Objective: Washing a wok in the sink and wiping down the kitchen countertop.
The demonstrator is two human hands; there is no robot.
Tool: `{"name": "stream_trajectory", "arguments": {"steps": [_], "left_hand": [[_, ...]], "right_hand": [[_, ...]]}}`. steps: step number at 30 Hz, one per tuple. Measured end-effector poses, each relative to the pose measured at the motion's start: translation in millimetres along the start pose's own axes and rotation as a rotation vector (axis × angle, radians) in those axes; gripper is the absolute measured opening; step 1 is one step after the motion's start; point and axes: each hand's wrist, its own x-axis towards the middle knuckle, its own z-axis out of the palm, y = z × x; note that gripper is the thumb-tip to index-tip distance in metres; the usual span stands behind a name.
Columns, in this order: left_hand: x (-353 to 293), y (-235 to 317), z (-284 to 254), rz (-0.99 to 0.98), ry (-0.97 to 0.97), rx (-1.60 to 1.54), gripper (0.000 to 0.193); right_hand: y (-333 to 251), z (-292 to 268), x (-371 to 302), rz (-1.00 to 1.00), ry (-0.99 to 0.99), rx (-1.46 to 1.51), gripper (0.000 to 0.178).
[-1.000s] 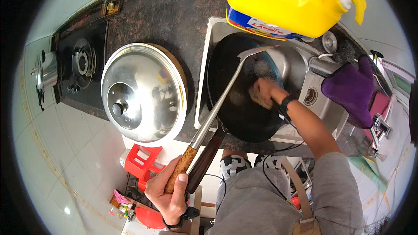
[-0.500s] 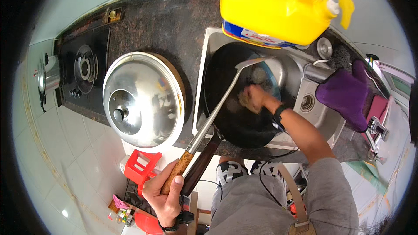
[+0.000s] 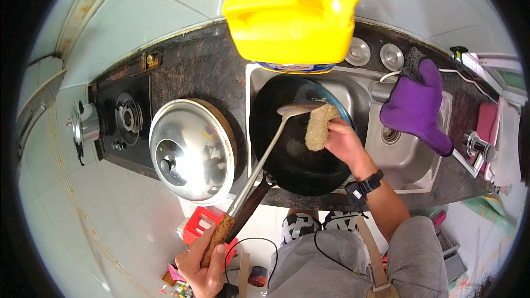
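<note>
A black wok (image 3: 301, 168) sits tilted in the left basin of the steel sink (image 3: 361, 80), its dark handle (image 3: 248, 207) pointing back toward me. My left hand (image 3: 200, 267) is closed round the wooden grip of a long metal wok spatula (image 3: 264, 154). The spatula's blade is over the wok. In my right hand (image 3: 346, 144) is a tan loofah sponge (image 3: 319, 129), held over the wok beside the blade. I cannot tell whether the sponge touches the blade.
A large yellow jug (image 3: 290, 33) stands behind the sink. On the left are a domed steel lid (image 3: 193, 168) and a gas hob (image 3: 130, 116). A purple glove (image 3: 414, 107) hangs over the right basin near the tap (image 3: 477, 146). Red plastic stool (image 3: 199, 223) below the counter.
My right hand has lifted the sponge from the wok's inner surface up beside the spatula blade. The left hand still grips the spatula, lower in view. The whole view has shifted.
</note>
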Motion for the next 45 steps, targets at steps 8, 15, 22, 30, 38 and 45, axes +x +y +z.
{"name": "stream_trajectory", "arguments": {"steps": [8,15,22,30,38,45], "left_hand": [[-44,16,7,-0.132,-0.396,0.156,0.032],[-63,-29,62,-0.448,-0.844,-0.317,0.028],[-68,-58,89,-0.344,-0.73,-0.142,0.015],[-72,-94,91,-0.315,-0.523,-0.038,0.033],[-80,-104,97,-0.148,-0.554,0.174,0.027],[-75,-114,97,-0.152,-0.583,0.206,0.03]], "right_hand": [[-25,22,-26,0.011,-0.037,0.191,0.042],[-31,10,-31,-0.011,-0.062,0.027,0.04],[-16,-36,-44,-0.031,0.359,-0.181,0.031],[6,23,-46,-0.705,0.416,-0.715,0.022],[14,39,-22,-0.784,0.177,-1.569,0.02],[35,53,-37,-0.722,-0.036,-1.487,0.023]]}}
